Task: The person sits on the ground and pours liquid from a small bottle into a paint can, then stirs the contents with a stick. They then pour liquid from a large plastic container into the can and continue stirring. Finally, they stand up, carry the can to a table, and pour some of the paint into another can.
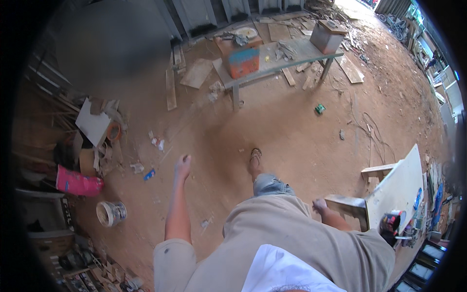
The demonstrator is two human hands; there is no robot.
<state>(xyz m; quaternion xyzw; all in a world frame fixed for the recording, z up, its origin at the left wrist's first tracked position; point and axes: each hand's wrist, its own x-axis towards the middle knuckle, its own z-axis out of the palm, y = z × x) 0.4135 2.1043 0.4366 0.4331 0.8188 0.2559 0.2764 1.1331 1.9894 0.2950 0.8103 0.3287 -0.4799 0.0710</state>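
My left hand (182,168) hangs out ahead over the dirt floor, its fingers curled closed. A small dark bit shows at its top, too small to name. My right hand (319,206) is at my side with the fingers curled in, and no held thing shows in it. It is close to the end of a wooden leg piece of a pale board stand (400,190); whether they touch I cannot tell. On that stand are an open paint tin (392,221) and a blue item (417,198).
Ahead stands a long low bench (277,56) with an orange-and-blue box (244,63), a cloth and a square metal tin (328,36). At left are a white bucket (112,214) and a pink bag (79,182). Cords (372,129), planks and litter lie about the floor.
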